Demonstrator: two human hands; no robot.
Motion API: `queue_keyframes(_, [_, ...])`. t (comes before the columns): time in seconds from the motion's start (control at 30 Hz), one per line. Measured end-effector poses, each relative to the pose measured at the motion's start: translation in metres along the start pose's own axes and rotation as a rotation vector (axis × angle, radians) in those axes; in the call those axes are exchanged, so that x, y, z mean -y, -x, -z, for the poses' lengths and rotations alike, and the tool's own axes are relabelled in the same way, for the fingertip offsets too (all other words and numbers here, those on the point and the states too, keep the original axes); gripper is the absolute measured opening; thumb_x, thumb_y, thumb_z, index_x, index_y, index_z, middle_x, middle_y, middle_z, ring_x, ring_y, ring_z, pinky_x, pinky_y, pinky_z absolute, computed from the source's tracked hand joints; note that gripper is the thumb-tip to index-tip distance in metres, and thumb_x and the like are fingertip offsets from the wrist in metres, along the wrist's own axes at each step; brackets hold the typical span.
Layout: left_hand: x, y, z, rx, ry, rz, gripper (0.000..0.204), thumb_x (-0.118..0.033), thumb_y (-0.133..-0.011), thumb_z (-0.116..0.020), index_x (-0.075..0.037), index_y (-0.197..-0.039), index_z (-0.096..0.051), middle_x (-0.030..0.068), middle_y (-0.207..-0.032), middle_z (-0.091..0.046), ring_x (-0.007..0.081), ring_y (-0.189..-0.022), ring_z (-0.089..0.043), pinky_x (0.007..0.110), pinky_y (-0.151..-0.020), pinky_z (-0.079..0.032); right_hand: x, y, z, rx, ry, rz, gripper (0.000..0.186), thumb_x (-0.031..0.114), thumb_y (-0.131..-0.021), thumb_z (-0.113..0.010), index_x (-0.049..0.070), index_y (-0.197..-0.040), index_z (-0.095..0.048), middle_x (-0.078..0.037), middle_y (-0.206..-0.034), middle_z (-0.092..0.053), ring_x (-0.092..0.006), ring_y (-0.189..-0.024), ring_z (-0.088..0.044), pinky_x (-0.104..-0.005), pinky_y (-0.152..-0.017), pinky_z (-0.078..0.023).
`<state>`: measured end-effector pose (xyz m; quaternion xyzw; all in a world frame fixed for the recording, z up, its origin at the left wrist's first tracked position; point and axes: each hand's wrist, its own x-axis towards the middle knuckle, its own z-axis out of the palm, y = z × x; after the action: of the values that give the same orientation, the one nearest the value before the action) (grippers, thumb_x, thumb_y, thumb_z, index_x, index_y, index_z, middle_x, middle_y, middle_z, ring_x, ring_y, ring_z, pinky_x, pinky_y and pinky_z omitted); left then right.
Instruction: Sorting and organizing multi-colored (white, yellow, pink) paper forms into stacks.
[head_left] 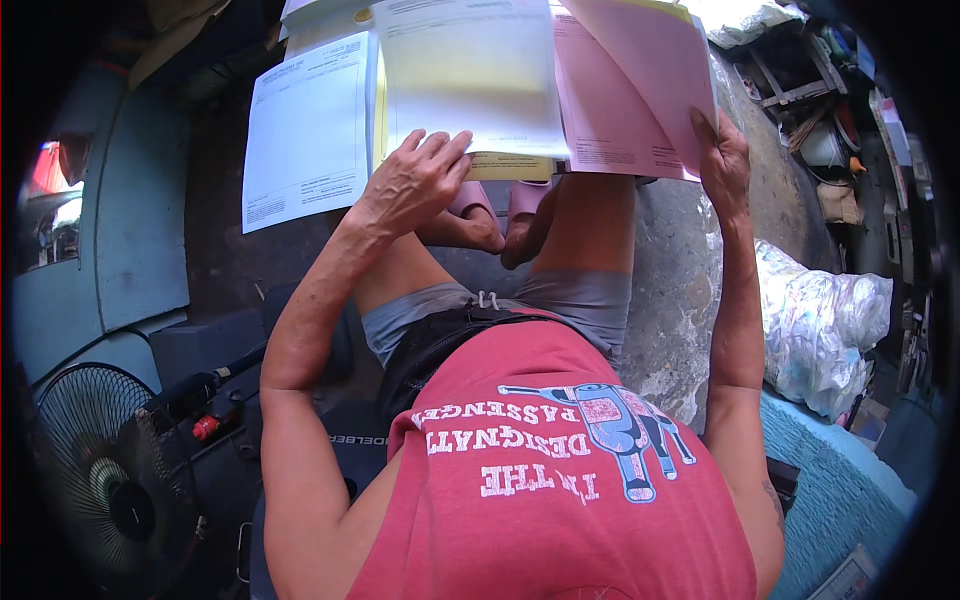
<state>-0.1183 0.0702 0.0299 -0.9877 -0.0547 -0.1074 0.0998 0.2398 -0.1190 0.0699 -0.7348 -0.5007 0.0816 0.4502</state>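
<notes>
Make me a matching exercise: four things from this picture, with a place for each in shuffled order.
1. Left hand
2. Right hand
3. Round black wire-caged fan
4. Crumpled whitish plastic bundle

A. Lower left of the view
B. Right edge of the pink printed paper sheet
C. Right of the view, lower than both hands
D. Lower edge of the middle white printed paper sheet

Pairs: 1-D; 2-B; 3-A; 4-C

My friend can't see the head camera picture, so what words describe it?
The person's right hand grips the edge of a pink printed form, while the left hand is at the lower edge of a white form. A bluish-white form is farther left, and a fan stands at lower left.
</notes>
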Motion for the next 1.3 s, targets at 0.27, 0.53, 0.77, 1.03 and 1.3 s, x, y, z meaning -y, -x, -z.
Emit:
queue_keyframes(0.27, [-0.010,0.034,-0.008,-0.106,-0.018,0.022,0.017,-0.015,-0.090,-0.072,-0.004,-0.103,-0.074,0.0073,-0.134,-0.066,0.0268,-0.117,-0.067,0.059,-0.106,-0.047,0.053,-0.038,-0.048,-0.018,0.090,0.158,0.027,0.021,-0.103,-0.052,0.010,-0.122,-0.067,-0.027,-0.094,-0.071,-0.0388,-0.088,-0.072,-0.0448,-0.079,-0.055])
queue_keyframes(0.53, [-0.022,0.036,-0.010,-0.224,0.019,0.087,0.016,-0.017,-0.078,-0.071,-0.009,-0.092,-0.074,0.0049,-0.120,-0.068,0.0231,-0.110,-0.064,0.058,-0.103,-0.046,0.110,-0.013,-0.131,0.312,0.420,0.551,0.013,0.010,-0.093,-0.057,0.004,-0.103,-0.064,-0.019,-0.081,-0.073,-0.0344,-0.074,-0.075,-0.0451,-0.065,-0.060])
queue_keyframes(0.77, [-0.021,0.034,0.023,-0.384,-0.101,0.252,0.016,-0.020,-0.083,-0.073,-0.014,-0.097,-0.077,0.0030,-0.111,-0.072,0.0260,-0.108,-0.065,0.058,-0.103,-0.044,0.114,0.027,-0.152,0.347,0.450,0.715,0.021,0.024,-0.092,-0.065,0.003,-0.094,-0.065,-0.015,-0.082,-0.073,-0.0318,-0.074,-0.074,-0.0407,-0.069,-0.057])
queue_keyframes(1.03, [-0.093,-0.016,0.042,-0.567,0.081,-0.077,0.023,-0.018,-0.086,-0.072,-0.010,-0.108,-0.074,0.0049,-0.113,-0.069,0.0251,-0.110,-0.062,0.060,-0.102,-0.046,0.130,-0.027,-0.117,0.215,0.646,1.018,0.013,0.019,-0.089,-0.067,0.008,-0.096,-0.065,-0.006,-0.083,-0.072,-0.0227,-0.081,-0.075,-0.0363,-0.075,-0.059])
queue_keyframes(1.3, [-0.112,-0.118,-0.018,-0.348,0.322,0.114,0.053,-0.032,-0.087,-0.072,-0.007,-0.133,-0.062,0.0100,-0.138,-0.056,0.0260,-0.136,-0.047,0.062,-0.107,-0.037,0.064,-0.056,-0.040,0.092,0.808,1.022,0.020,0.015,-0.089,-0.068,0.011,-0.109,-0.069,-0.005,-0.105,-0.075,-0.0204,-0.098,-0.075,-0.0356,-0.087,-0.060])
